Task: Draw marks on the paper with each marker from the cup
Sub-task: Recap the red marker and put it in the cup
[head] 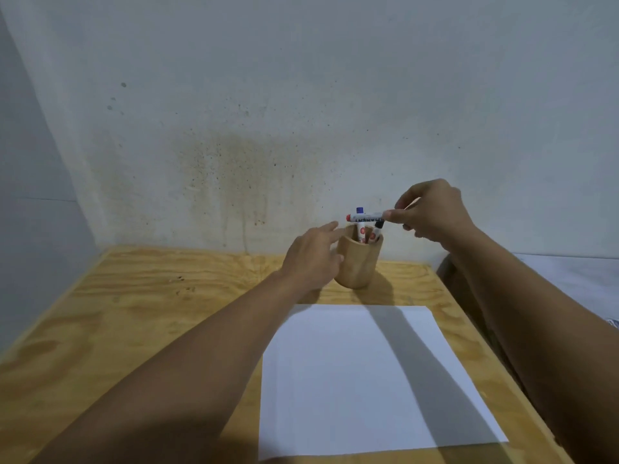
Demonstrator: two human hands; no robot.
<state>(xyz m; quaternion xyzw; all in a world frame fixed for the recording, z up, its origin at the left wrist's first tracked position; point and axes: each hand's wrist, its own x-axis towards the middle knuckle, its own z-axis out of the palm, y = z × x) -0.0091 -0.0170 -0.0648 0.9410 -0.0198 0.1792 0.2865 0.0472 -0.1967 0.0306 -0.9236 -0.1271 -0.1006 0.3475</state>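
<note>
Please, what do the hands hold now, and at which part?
The right hand holds a marker level above the cup, pinched at its right end. The left hand holds nothing.

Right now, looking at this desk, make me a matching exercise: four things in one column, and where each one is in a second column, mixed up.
Things:
1. red-tipped marker
2. wooden cup
3. sheet of paper
4. blue-capped marker

Places:
A. lying flat on the table, nearer the person than the cup
B. standing in the cup
C. pinched in the right hand, held level above the cup
D. upright at the back of the table, with the left hand against its side

Pairs: 1-C, 2-D, 3-A, 4-B
</note>
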